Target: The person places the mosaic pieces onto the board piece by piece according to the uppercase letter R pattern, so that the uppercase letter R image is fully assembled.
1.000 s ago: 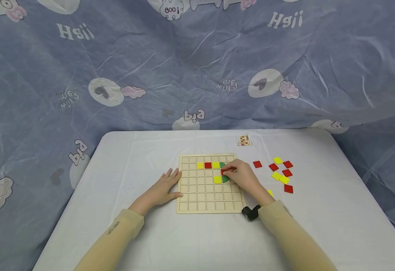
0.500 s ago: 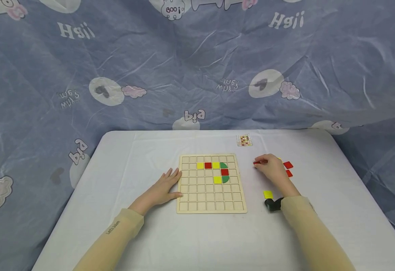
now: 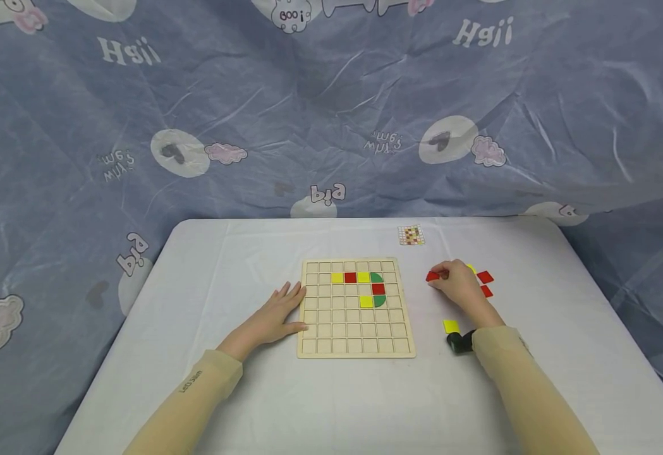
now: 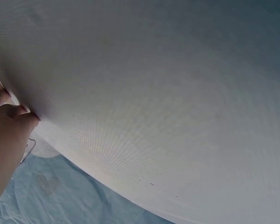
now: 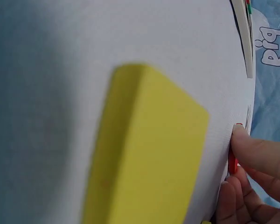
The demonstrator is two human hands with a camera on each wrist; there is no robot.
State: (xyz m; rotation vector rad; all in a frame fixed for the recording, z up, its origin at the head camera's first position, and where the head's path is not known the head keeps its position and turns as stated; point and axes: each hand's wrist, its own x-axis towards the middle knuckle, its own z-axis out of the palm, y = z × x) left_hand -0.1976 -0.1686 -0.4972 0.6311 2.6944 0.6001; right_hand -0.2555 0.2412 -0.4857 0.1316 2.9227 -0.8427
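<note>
In the head view my right hand [image 3: 461, 287] pinches a red square tile [image 3: 432, 277] to the right of the board. The right wrist view has the thumb and fingertips on this red tile [image 5: 232, 161], seen edge-on. My left hand [image 3: 271, 316] lies with fingers spread at the left edge of the wooden grid board [image 3: 325, 328], its fingertips and thumb touching the rim. Set in the board's cells are yellow tiles [image 3: 337, 278], red tiles [image 3: 378, 289] and two green rounded pieces [image 3: 379, 301].
Behind the right hand lie loose red tiles [image 3: 485, 277] and part of a yellow one, others hidden. A single yellow tile [image 3: 450, 326] lies nearer, beside the black wrist camera [image 3: 459, 342]. A small pattern card [image 3: 411, 235] lies at the back of the white table [image 3: 240, 253].
My right hand has left a red tile in a board cell and moved right to a loose red tile, which now tilts in its fingers. The left hand stays put.
</note>
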